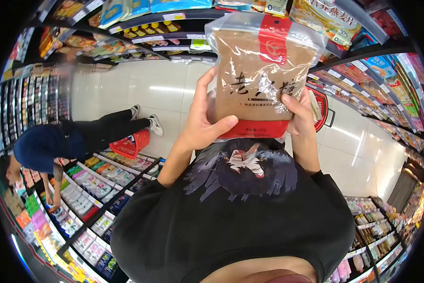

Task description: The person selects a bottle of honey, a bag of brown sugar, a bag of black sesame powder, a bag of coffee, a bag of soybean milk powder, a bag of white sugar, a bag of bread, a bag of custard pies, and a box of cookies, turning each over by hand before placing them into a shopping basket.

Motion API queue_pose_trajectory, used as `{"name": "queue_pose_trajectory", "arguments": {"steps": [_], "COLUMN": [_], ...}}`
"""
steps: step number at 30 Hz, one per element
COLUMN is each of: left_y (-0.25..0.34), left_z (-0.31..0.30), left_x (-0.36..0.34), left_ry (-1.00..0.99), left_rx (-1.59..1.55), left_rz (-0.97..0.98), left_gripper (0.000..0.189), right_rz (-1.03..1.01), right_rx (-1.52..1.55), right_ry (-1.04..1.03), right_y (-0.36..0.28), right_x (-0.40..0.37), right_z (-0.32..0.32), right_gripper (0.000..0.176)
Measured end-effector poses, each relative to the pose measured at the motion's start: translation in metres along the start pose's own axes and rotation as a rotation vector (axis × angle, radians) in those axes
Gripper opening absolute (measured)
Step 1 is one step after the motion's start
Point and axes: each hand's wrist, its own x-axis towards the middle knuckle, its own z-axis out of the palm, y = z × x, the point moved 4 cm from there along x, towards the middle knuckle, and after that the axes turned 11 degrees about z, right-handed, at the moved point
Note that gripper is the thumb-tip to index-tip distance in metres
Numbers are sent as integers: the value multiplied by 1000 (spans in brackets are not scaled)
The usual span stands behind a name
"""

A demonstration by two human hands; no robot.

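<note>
Upright in front of my chest is a clear plastic bag of brown sugar (pixel 249 61), with a red band at top and bottom and black lettering. My left hand (pixel 202 120) grips its left side, thumb across the lower front and fingers behind. On the right side, my right hand (pixel 300 115) holds it too, its thumb pressed on the front by the lettering. Most fingers of both hands are hidden behind the bag.
A red shopping basket (pixel 321 109) is on the floor beyond my right hand. To the left, another person (pixel 51 146) reaches toward the shelves (pixel 89 188), beside a second red basket (pixel 131 143). Stocked shelves (pixel 183 23) line the far side of the tiled aisle (pixel 169 85).
</note>
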Motion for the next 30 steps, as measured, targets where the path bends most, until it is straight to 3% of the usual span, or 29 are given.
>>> {"name": "queue_pose_trajectory", "arguments": {"steps": [2, 6, 8, 9, 11, 13, 15, 17, 19, 20, 21, 23, 25, 27, 30], "left_y": [20, 38, 43, 42, 46, 29, 1, -14, -44, -61, -71, -87, -90, -86, -79], "left_z": [2, 8, 9, 4, -6, 1, 18, 31, 41, 44, 41, 48, 61, 74, 106], "left_x": [-1, -20, -33, -39, -53, -61, -62, -59, -63, -77, -86, -91, -99, -101, -104], "left_ry": [-58, -6, 203, 210, 92, 58, -35, -80, 11, 3, 15, 173, 145, 117, 7], "left_rx": [44, 123, 218, 208, 906, 800, 484, 509, -262, -640, -842, -1186, -1338, -1474, -1523], "left_rz": [119, 132, 122, 120, 255, 174, 153, 173, -20, -282, -415, -493, -479, -450, -381], "left_gripper": [80, 77, 73, 73, 70, 69, 74, 80, 81, 76, 74, 84, 85, 86, 84], "right_rz": [-6, 13, 61, 67, -10, -1, -45, -161, -211, -98, -113, -166, -498, -689, -639], "right_rx": [7, 4, 4, -5, -88, -142, -256, -444, -549, -536, -533, -390, -630, -719, -702], "right_ry": [-13, 5, 27, 33, 160, 208, 329, 394, 311, 267, 286, 140, 276, 480, 646], "right_y": [0, 8, 14, 16, 19, 29, 37, 38, 39, 38, 36, 32, 11, -14, -33], "right_x": [-6, -10, -16, -19, -31, -42, -53, -70, -92, -105, -115, -132, -155, -178, -195], "right_z": [14, 31, 35, 39, 44, 43, 43, 51, 49, 56, 59, 64, 49, 27, -4], "right_gripper": [51, 48, 44, 44, 40, 38, 40, 41, 40, 40, 40, 37, 28, 31, 39]}}
